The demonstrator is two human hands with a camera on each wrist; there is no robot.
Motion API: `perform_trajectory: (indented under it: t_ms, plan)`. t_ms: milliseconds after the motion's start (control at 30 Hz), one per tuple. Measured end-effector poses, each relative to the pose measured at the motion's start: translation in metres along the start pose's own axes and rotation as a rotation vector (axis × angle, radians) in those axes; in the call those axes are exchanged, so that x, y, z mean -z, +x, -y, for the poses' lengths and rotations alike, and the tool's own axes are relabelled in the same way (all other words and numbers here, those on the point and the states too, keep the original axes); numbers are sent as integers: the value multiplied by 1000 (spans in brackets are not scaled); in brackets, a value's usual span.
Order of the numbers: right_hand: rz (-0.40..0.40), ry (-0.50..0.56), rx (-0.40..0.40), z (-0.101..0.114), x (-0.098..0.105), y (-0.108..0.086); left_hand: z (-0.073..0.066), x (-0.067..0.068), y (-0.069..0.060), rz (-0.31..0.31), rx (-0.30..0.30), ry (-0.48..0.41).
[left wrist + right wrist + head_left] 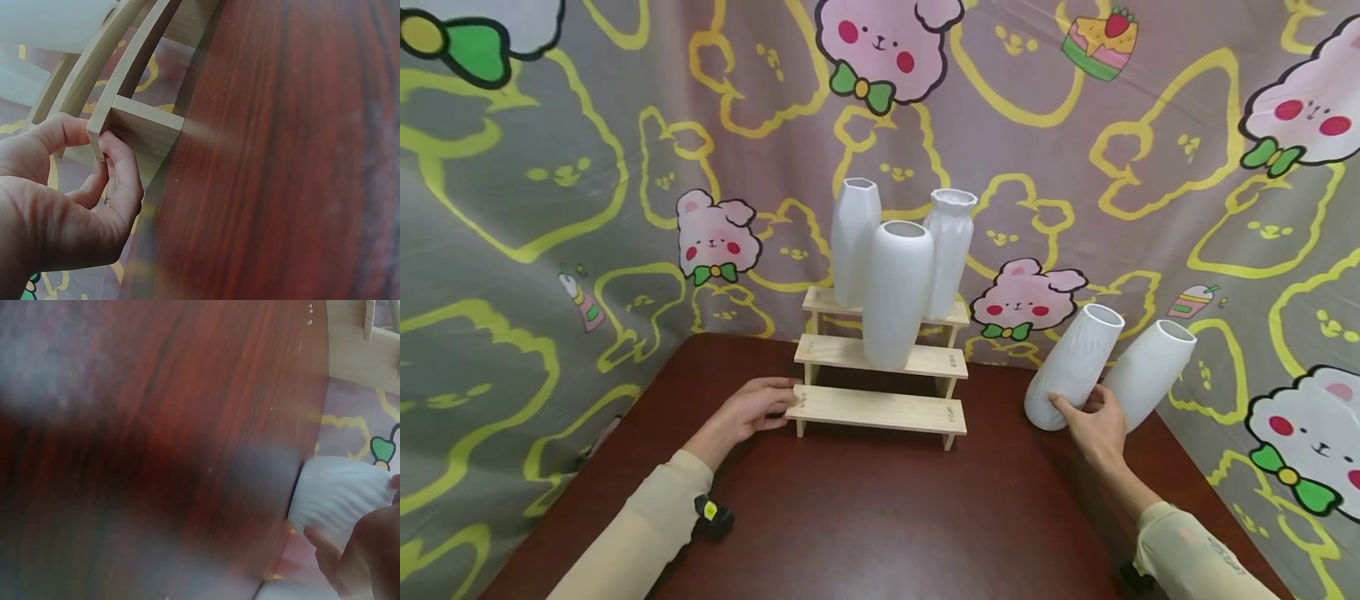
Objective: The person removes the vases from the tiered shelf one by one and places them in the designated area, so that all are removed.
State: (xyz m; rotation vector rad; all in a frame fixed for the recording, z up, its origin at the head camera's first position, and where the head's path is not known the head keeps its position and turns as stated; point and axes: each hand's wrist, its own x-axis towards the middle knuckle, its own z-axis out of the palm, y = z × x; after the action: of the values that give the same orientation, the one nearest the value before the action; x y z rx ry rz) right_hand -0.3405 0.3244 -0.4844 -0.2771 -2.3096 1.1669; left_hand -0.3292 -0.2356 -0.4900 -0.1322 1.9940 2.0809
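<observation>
A grey-pink backdrop cloth [1045,125] printed with yellow outlines and cartoon animals rises behind and beside a dark red-brown wood-grain table [880,517]. On the table, left of its far middle, stands a three-tier pale wooden stand [838,350]. A smooth white vase [898,292] is upright on its middle step [943,360]; behind that, the top step [816,300] bears a faceted white vase [854,242] at the left and a ruffled-rim white vase [950,250] at the right. Well apart from the stand, at the right of the table, are a textured white vase [1075,362] with fine ridges and, just beside it on its right, a plain white vase [1150,371]; both slant rightward in the head view. The right hand [1097,421] grips the textured white vase low down, thumb on its near side; whether its base touches the table I cannot tell. The left hand [756,407] pinches the left end of the lowest step [880,410], thumb and fingers on opposite faces of the board. Smallest is a black wrist device [713,518] at the left cuff
</observation>
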Motion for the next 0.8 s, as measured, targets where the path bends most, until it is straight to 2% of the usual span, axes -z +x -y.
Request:
perform_trajectory:
  t_ms: [200,400,700,800]
  plan:
    - [1,-17,1,-5,3,3,2,-1,1,-17,4,4]
    - [11,-36,27,-7,6,7,-2,-1,1,-6,-4,9]
    - [104,-68,112,-9,12,6,-4,0,-2,-8,-1,17]
    - [107,-96,148,-9,15,2,-2,-1,-3,-7,3,9]
